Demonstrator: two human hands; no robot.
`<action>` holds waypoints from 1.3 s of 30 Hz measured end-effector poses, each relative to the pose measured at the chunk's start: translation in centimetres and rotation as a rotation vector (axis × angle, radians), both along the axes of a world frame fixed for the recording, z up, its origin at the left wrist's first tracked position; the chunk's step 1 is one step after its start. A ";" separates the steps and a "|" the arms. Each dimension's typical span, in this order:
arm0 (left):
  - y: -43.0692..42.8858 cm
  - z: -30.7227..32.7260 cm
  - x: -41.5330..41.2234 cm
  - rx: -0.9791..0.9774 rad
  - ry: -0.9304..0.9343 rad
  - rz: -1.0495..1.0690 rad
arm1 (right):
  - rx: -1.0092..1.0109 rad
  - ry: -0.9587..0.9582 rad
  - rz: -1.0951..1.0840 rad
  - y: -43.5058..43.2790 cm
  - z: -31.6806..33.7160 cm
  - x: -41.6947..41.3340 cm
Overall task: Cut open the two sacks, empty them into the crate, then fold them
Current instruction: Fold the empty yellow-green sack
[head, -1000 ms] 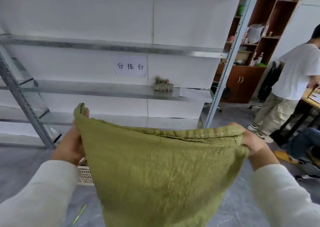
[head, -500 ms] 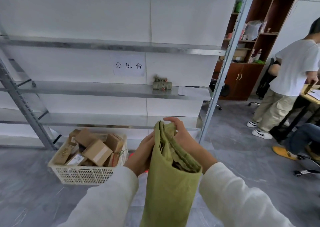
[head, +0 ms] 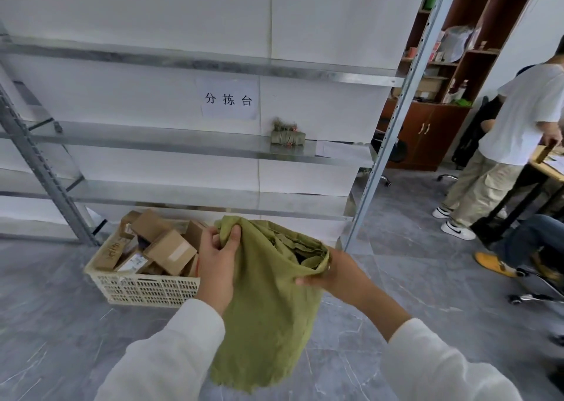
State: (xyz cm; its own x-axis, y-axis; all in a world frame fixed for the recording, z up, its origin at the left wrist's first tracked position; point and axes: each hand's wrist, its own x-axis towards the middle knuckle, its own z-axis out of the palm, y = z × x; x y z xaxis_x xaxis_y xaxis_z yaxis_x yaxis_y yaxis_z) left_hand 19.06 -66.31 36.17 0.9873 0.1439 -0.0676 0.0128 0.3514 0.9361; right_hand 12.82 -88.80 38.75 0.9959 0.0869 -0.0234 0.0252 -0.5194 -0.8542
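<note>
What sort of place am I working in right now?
Probably a parcel sorting area in a small warehouse beside an office. A paper sign behind the metal shelving reads 分拣台, "sorting station"; a plastic crate of cardboard parcels sits on the floor; a wooden cabinet stands beyond.

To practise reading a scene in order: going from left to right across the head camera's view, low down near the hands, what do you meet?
crate → left hand → green sack → right hand → standing person
</note>
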 end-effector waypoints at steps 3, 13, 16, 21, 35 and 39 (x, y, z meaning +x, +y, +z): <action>1.5 1.3 0.0 -0.127 -0.075 -0.094 | 0.353 -0.043 -0.175 0.3 -0.5 1.2; 3.9 7.6 -3.4 -0.301 -0.225 -0.329 | 0.917 -0.041 0.185 0.7 4.1 -0.7; 0.2 7.2 -4.3 -0.387 -0.005 -0.372 | 1.058 0.064 0.064 5.0 4.2 0.0; -2.5 6.6 -4.0 -0.329 -0.014 -0.318 | 1.221 0.229 -0.001 7.7 3.3 1.1; -2.5 7.4 -1.8 -0.260 -0.120 -0.384 | 1.032 0.136 -0.080 7.0 3.3 3.6; -2.6 7.9 -1.0 -0.031 -0.010 -0.438 | 0.733 0.120 -0.071 7.3 4.4 3.7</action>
State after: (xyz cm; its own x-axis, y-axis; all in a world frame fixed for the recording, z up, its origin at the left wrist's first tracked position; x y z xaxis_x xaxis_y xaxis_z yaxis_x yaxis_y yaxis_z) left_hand 18.05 -68.88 44.11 0.9552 -0.2908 -0.0549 0.1576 0.3429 0.9260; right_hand 16.53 -81.52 43.17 0.9940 0.0571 -0.0932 -0.1023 0.1874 -0.9769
